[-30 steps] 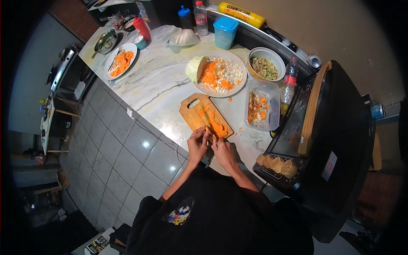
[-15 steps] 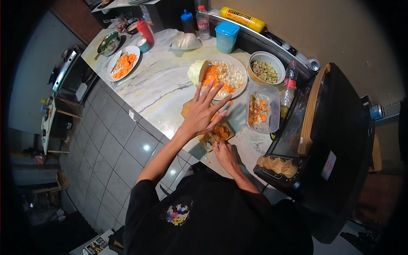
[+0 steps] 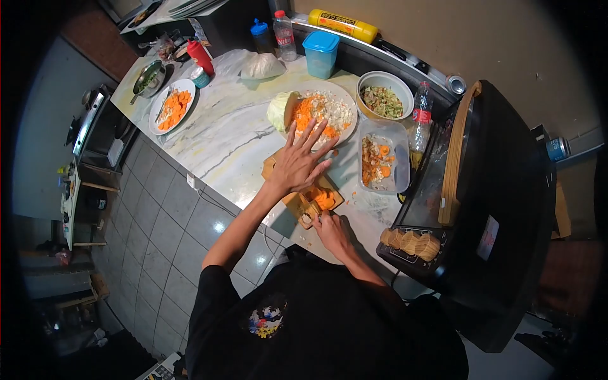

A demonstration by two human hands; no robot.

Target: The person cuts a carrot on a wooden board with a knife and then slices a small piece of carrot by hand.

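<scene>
My left hand (image 3: 301, 163) is raised over the wooden cutting board (image 3: 272, 166), its fingers spread and holding nothing. Its fingertips overlap the near edge of a large plate (image 3: 345, 130) in view. Orange carrot slices (image 3: 324, 198) lie on the board. At the board's near end, my right hand (image 3: 334, 234) has its fingers curled closed; what they grip is hidden. The plate holds chopped carrot (image 3: 305, 114), pale chopped pieces (image 3: 335, 114) and a cut cabbage (image 3: 278, 113) at its left side.
Right of the board sits a clear plastic container (image 3: 398, 171) with carrot scraps. Behind it are a bowl (image 3: 408, 98) of chopped vegetables and a bottle (image 3: 420, 120). A black oven (image 3: 500, 209) borders the counter's right side. A plate (image 3: 154, 123) of carrot slices stands far left.
The camera view has shifted slightly, moving the counter items left and up in the picture. My left hand stays spread above the board, and my right hand remains closed at its near end.
</scene>
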